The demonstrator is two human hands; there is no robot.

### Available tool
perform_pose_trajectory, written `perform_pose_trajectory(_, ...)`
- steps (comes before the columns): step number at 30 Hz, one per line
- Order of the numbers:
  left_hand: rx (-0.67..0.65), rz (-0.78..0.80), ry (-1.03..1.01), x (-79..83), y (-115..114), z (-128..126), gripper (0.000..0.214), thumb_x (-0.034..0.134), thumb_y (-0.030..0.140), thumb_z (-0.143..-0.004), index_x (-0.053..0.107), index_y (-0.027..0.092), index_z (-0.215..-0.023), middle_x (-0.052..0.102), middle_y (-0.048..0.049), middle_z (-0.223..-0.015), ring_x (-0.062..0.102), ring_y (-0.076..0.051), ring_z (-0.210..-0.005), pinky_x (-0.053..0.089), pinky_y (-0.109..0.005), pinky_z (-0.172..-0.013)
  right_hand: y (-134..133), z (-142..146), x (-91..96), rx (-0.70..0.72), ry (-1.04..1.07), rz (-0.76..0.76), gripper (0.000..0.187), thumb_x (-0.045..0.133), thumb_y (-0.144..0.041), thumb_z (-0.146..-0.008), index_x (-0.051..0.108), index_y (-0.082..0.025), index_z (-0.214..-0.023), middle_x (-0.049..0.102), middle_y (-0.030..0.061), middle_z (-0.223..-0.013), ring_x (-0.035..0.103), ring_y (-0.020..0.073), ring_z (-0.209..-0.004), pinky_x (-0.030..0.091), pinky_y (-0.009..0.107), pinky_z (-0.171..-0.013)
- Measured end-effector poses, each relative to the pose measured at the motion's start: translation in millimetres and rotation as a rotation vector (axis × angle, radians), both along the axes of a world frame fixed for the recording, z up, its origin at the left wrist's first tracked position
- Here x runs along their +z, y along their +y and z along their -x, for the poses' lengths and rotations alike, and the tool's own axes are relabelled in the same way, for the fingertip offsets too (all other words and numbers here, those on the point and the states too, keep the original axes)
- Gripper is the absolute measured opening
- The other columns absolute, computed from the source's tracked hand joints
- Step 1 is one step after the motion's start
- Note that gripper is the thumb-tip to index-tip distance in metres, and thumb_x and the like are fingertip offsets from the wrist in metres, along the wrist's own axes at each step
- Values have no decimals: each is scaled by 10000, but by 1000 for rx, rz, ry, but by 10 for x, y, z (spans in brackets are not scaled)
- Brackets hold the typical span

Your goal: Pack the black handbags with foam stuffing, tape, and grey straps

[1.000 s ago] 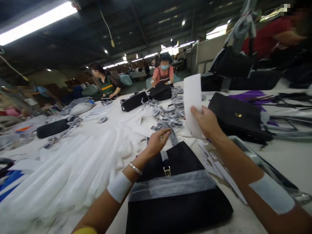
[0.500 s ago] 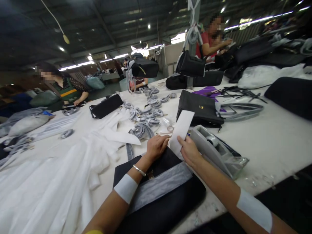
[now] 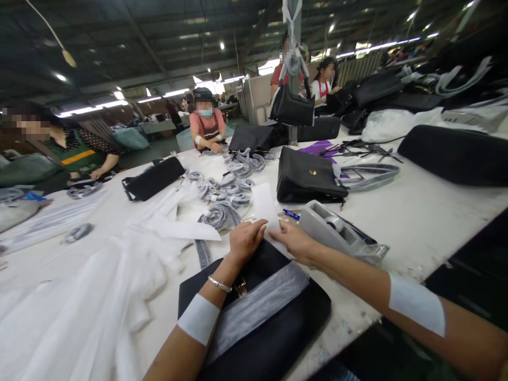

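A black handbag [image 3: 273, 333] lies flat on the white table [image 3: 420, 222] in front of me, with a translucent plastic strip [image 3: 257, 304] across it and a gold clasp [image 3: 240, 287]. My left hand [image 3: 244, 241] rests at the bag's far edge, fingers curled onto the lower edge of a white sheet of paper [image 3: 265, 206]. My right hand [image 3: 296, 242] pinches the same sheet from the right. The sheet lies low, just beyond the bag.
A grey tape dispenser [image 3: 337, 230] stands right of my hands. Another black handbag [image 3: 305, 177] and several coiled grey straps [image 3: 226, 193] lie beyond. White foam wrapping [image 3: 91, 296] covers the left. Other people work at the far side of the table, with more black bags at the right.
My right hand brought the white sheet down from held up in the air to the bag's far edge, and my left hand took hold of it. The view swung right.
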State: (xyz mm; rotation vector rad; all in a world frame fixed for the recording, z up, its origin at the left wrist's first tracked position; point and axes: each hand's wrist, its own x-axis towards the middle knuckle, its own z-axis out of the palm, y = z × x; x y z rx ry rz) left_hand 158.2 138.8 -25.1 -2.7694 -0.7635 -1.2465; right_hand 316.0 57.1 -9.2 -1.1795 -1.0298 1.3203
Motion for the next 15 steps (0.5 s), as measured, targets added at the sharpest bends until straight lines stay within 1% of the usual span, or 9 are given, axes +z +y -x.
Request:
perform_pose_trajectory(2, 14, -7, 28, -19, 9, -1, 334, 419, 351, -993, 714, 209, -1058, 737, -68, -786, 647, -160, -661, 440, -249, -649, -67, -41, 10, 140, -199, -13, 280, 575, -374, -820, 571, -227, -1059, 708, 36, -965, 651, 218, -873, 514, 340, -798)
perform_pose_trajectory(3, 19, -3, 39, -27, 12, -4, 336, 418, 355, -993, 714, 212, -1061, 731, -65, -763, 644, -160, -656, 433, -247, -641, -82, -87, 35, 227, -375, -20, 236, 565, -368, -826, 587, -219, -1008, 706, 35, -949, 642, 212, -870, 504, 326, -792)
perform_pose_trajectory(5, 30, 15, 55, -38, 16, -13, 341, 414, 365, -994, 714, 218, -1062, 722, -59, -735, 645, -160, -661, 423, -242, -635, -66, -196, 115, 417, -760, -19, 142, 578, -333, -808, 610, -202, -852, 697, 34, -851, 622, 200, -806, 484, 299, -745)
perform_pose_trajectory(7, 45, 36, 73, -46, 16, -24, 350, 404, 375, -997, 716, 227, -1056, 716, -53, -718, 644, -157, -667, 416, -235, -630, -13, -286, 211, 573, -1000, 6, 106, 623, -282, -747, 589, -198, -693, 656, 20, -707, 586, 180, -689, 459, 283, -673)
perform_pose_trajectory(9, 56, 44, 83, -52, 13, -29, 366, 389, 382, -1000, 717, 231, -1054, 711, -50, -708, 641, -155, -668, 411, -231, -627, 24, -330, 292, 612, -1052, 26, 134, 654, -242, -688, 558, -200, -605, 593, 1, -602, 538, 160, -600, 429, 275, -614)
perform_pose_trajectory(11, 68, 45, 78, -56, 8, -29, 379, 375, 385, -1003, 716, 230, -1066, 707, -50, -706, 639, -154, -673, 410, -228, -632, 6, -341, 338, 591, -1056, 31, 103, 664, -229, -671, 576, -197, -628, 570, -6, -596, 517, 149, -582, 412, 269, -593)
perform_pose_trajectory(12, 75, 46, 73, -55, 6, -28, 384, 371, 387, -1003, 714, 230, -1075, 705, -50, -703, 636, -153, -673, 409, -227, -634, -26, -341, 346, 575, -1050, 30, 66, 659, -233, -681, 606, -194, -691, 574, -7, -616, 516, 146, -588, 408, 263, -588)
perform_pose_trajectory(13, 81, 48, 68, -53, 3, -28, 387, 370, 391, -1003, 712, 230, -1083, 701, -49, -699, 633, -152, -671, 407, -226, -633, -69, -340, 344, 543, -1010, 32, 108, 648, -246, -704, 635, -192, -797, 578, -9, -639, 519, 143, -596, 407, 257, -582)
perform_pose_trajectory(15, 88, 59, 62, -44, -4, -30, 389, 373, 401, -1000, 708, 231, -1099, 693, -49, -689, 623, -151, -663, 402, -223, -629, -165, -328, 309, 426, -813, 38, 328, 602, -305, -777, 613, -196, -1086, 577, -20, -674, 524, 138, -604, 409, 246, -568)
